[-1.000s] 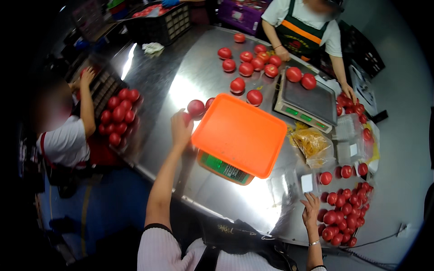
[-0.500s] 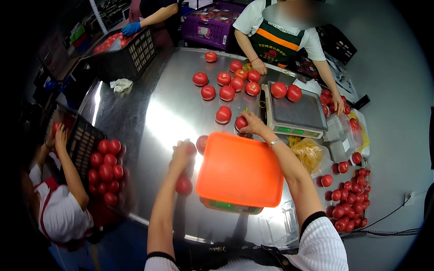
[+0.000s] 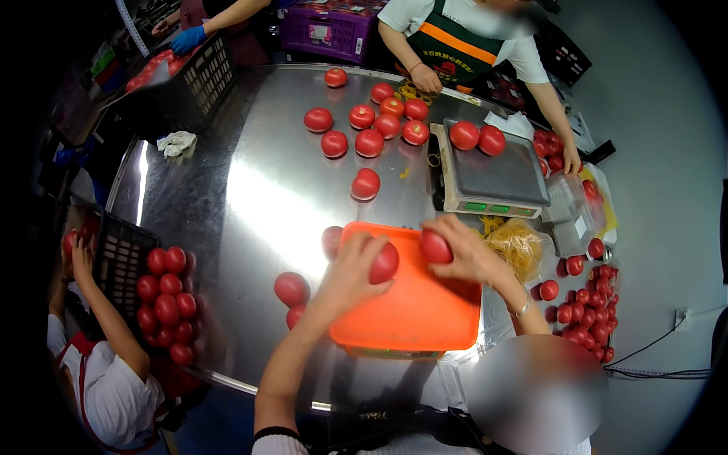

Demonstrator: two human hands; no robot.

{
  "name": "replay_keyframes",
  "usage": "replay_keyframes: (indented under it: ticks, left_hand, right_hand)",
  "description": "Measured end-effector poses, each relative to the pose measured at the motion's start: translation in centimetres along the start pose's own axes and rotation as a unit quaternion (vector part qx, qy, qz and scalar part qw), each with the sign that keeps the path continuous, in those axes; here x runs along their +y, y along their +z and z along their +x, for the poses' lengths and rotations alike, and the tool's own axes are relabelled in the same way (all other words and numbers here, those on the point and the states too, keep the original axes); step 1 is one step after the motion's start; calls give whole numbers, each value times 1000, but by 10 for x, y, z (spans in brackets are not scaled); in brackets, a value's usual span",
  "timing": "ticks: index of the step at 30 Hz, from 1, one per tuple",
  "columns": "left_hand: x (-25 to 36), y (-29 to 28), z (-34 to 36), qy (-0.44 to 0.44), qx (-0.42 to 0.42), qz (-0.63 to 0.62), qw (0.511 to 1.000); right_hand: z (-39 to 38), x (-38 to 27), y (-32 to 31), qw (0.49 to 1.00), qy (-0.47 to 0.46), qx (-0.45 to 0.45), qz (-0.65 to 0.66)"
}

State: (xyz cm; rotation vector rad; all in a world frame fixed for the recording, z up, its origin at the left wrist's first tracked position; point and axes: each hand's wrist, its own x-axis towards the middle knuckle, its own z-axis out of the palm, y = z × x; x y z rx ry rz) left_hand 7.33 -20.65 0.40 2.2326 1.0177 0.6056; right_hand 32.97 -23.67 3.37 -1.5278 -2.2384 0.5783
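An orange plastic tray (image 3: 409, 322) sits in front of me on top of a scale that it mostly covers. Over the tray's left part, my left hand (image 3: 350, 274) is closed around a red tomato (image 3: 384, 264). My right hand (image 3: 474, 256) grips another tomato (image 3: 435, 247) above its far right part. I see no tomato resting on the tray's bare surface. Just left of the tray, a tomato (image 3: 331, 240) lies partly behind my left hand, and a second one (image 3: 291, 288) lies nearer, with a third partly hidden by my forearm.
Several tomatoes (image 3: 369, 143) lie across the steel table (image 3: 258, 159). A second scale (image 3: 497, 178) bears two tomatoes, beside a bag of yellow rubber bands (image 3: 517, 249). More tomatoes pile up at right. Co-workers stand at the far side and left, near black crates (image 3: 125, 250).
My right hand has picked up a tomato from beyond the tray and come back over it. My left hand has moved right, from the table to above the tray, with a tomato in it.
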Motion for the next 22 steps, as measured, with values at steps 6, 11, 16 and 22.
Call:
replay_keyframes:
  ticks: [6, 11, 16, 22]
  left_hand:
    - [-19, 46, 46, 62, -113, 13, 992]
    - [-86, 58, 143, -125, 60, 134, 981]
    - [-146, 88, 183, -135, -30, 62, 988]
    - [-202, 84, 155, -116, 88, -315, 938]
  right_hand:
    - [-53, -14, 19, 992, 102, -33, -68]
    - [-85, -24, 26, 975, 126, 172, -63]
    - [-168, -50, 49, 920, 225, 316, 62]
    - [-243, -68, 79, 851, 345, 367, 150]
